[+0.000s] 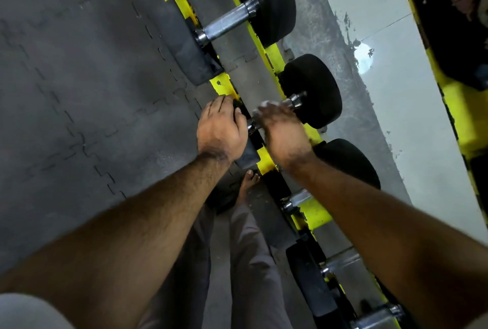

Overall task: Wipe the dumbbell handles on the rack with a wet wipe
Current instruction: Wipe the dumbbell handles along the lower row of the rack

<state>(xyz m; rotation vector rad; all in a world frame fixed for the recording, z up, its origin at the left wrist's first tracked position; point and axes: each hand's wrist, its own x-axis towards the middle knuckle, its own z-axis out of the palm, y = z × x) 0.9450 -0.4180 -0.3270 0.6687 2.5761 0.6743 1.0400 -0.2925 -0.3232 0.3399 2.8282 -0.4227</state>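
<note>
Head view, only camera: looked steeply down along a yellow rack (269, 162) carrying a row of black-ended dumbbells. Right hand (284, 133) lay over the handle (252, 125) of the middle dumbbell (314, 91), fingers curled round the bar. A pale patch showed at the knuckles, possibly the wet wipe (266, 104); too blurred to confirm. Left hand (220, 130) rested on the near end weight (247, 155) of the same dumbbell, fingers curled over its edge, apparently steadying it. Only the chrome collars either side of the right hand showed; the knurled middle was hidden.

Next dumbbell up the rack (266, 1) sat untouched, its knurled handle (228, 22) fully exposed. Two more chrome handles (298, 199) lay nearer the person, lower in frame. Grey rubber floor tiles (79, 91) to the left, a bare foot (248, 182) below the rack edge.

Judgement on technique: wrap the wipe fully round the bar, twist while sliding collar to collar so the knurling grooves get cleaned, and keep the left hand bracing the weight so the dumbbell does not roll in its cradle.
</note>
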